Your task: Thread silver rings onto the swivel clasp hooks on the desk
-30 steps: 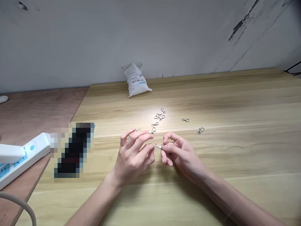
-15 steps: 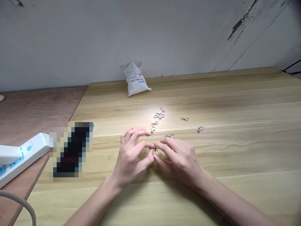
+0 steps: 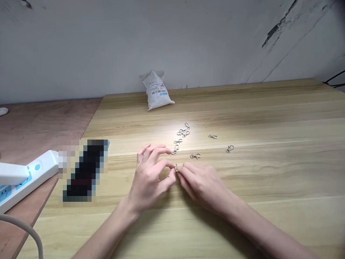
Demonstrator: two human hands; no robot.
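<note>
My left hand (image 3: 151,176) and my right hand (image 3: 203,184) meet over the wooden table (image 3: 269,172), fingertips pinched together on one small metal clasp (image 3: 175,168) between them. The left thumb and forefinger grip it while the other left fingers are raised. My right hand lies palm down with its fingers pointing at the clasp. Several more loose metal clasps (image 3: 183,133) lie scattered just beyond the hands, one (image 3: 194,156) close to the right fingers.
A small white bag (image 3: 156,90) leans near the wall at the back. A white power strip (image 3: 24,176) with a cable lies at the left on a reddish board. A blurred dark object (image 3: 84,169) sits left of my left hand.
My right hand has turned palm down and lowered toward the table, closing in on the left hand. A clasp near the right fingers now lies uncovered on the table.
</note>
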